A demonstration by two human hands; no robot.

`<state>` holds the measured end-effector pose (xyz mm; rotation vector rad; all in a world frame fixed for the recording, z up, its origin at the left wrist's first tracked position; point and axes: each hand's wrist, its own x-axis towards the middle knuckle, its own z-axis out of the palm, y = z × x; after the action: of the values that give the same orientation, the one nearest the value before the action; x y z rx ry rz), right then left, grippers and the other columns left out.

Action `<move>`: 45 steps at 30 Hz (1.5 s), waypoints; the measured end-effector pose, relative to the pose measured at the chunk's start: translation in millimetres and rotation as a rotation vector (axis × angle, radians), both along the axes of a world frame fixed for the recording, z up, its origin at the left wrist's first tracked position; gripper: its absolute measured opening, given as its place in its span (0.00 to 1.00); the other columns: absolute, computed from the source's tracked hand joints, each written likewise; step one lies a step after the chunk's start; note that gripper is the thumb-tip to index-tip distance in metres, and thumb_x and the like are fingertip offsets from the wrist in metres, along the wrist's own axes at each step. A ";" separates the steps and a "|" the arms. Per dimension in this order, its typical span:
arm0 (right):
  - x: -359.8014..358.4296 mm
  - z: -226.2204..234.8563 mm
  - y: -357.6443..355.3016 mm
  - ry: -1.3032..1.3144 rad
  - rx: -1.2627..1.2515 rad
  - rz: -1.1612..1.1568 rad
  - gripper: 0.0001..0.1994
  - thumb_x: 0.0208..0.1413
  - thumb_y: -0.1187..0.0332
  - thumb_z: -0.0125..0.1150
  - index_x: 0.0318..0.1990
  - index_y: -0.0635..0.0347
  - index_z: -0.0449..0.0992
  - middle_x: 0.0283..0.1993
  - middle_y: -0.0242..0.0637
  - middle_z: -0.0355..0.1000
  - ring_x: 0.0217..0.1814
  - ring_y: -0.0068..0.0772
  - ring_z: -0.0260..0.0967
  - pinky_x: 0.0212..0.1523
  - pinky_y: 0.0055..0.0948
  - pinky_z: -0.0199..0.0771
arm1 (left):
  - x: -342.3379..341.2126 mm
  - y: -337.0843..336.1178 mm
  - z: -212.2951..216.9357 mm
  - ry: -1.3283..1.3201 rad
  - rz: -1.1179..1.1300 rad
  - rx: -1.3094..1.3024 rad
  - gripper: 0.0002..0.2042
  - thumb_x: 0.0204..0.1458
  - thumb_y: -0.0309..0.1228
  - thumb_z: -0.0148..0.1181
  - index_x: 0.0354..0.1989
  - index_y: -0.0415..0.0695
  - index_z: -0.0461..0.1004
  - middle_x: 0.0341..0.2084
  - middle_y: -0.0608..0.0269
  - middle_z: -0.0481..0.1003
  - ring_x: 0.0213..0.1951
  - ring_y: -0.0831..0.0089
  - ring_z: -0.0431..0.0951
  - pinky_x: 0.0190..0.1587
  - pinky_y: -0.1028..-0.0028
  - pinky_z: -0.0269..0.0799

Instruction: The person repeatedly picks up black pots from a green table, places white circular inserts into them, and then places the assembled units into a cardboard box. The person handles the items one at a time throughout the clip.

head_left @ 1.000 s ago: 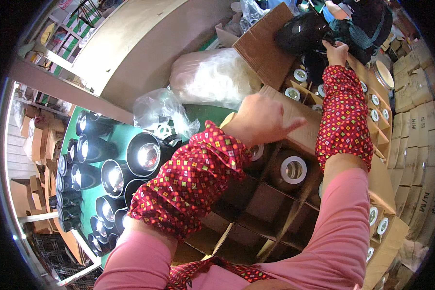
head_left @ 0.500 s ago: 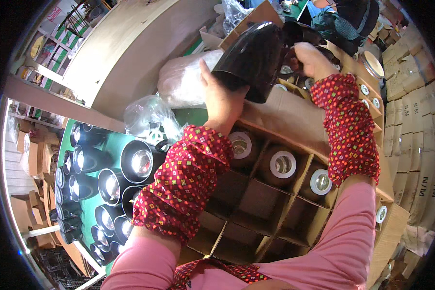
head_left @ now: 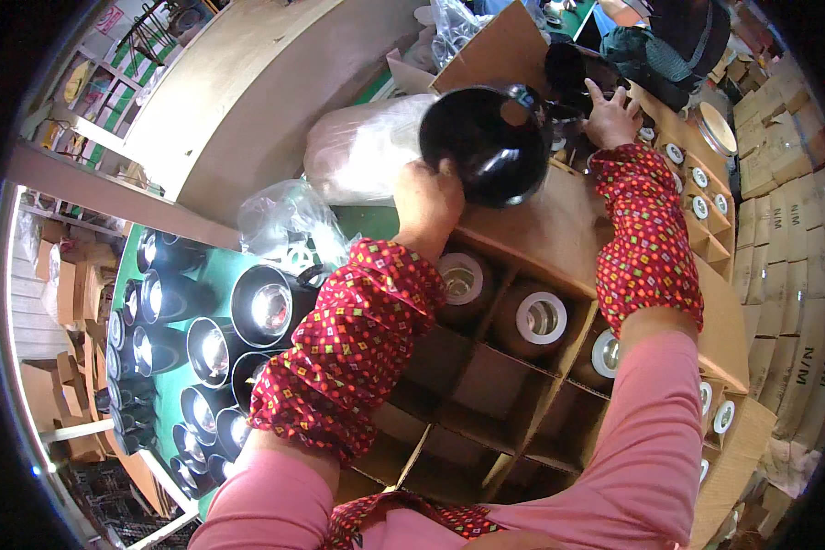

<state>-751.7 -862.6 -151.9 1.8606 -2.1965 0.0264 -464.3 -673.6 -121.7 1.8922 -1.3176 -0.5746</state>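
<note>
My left hand (head_left: pixel 428 203) grips a glossy black cone-shaped lamp housing (head_left: pixel 486 145), held above a cardboard box with divider cells (head_left: pixel 486 403). Its wide open end faces the camera. My right hand (head_left: pixel 611 116) reaches farther back with fingers spread, touching another black housing (head_left: pixel 568 69) at the rear of the box. A brown cardboard sheet (head_left: pixel 541 234) covers the far part of the box. Three cells in front of the sheet hold fixtures with white rings (head_left: pixel 541 318).
Several black lamp housings (head_left: pixel 202 339) with shiny insides stand on a green table at left. Clear plastic bags (head_left: pixel 289 225) and a white filled bag (head_left: pixel 362 151) lie behind. Stacked cartons (head_left: pixel 793 238) line the right side. A second box of white-ringed fixtures (head_left: pixel 706 197) stands at right.
My left hand has swung the black housing down and turned it so its open end faces up. My right hand let go of it and reached back toward another housing.
</note>
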 end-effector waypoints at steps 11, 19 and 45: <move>-24.2 -7.9 -40.4 0.066 -0.015 0.181 0.15 0.73 0.65 0.43 0.61 0.41 0.71 0.65 0.42 0.70 0.65 0.52 0.73 0.56 0.54 0.79 | -0.4 -6.0 6.3 -0.091 -0.367 0.218 0.25 0.62 0.45 0.57 0.31 0.30 0.83 0.31 0.30 0.80 0.40 0.35 0.83 0.48 0.47 0.78; 0.8 9.0 -60.4 0.323 0.287 -0.011 0.29 0.74 0.64 0.45 0.77 0.12 0.57 0.86 0.46 0.42 0.80 0.72 0.49 0.76 0.72 0.41 | -2.0 -1.1 3.7 -0.016 -0.330 0.205 0.24 0.60 0.44 0.58 0.29 0.29 0.82 0.30 0.28 0.79 0.40 0.35 0.83 0.47 0.47 0.78; -26.7 9.1 -62.6 0.207 0.520 0.404 0.17 0.57 0.66 0.63 0.53 0.58 0.84 0.62 0.49 0.78 0.63 0.59 0.76 0.59 0.51 0.80 | 3.5 0.7 -14.6 0.179 -0.191 0.125 0.23 0.64 0.42 0.58 0.33 0.29 0.82 0.30 0.27 0.78 0.40 0.32 0.81 0.45 0.47 0.77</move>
<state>-778.4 -925.2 -142.8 2.4182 -1.7644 -0.6861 -460.8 -672.9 -136.3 1.7767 -1.3793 -0.9211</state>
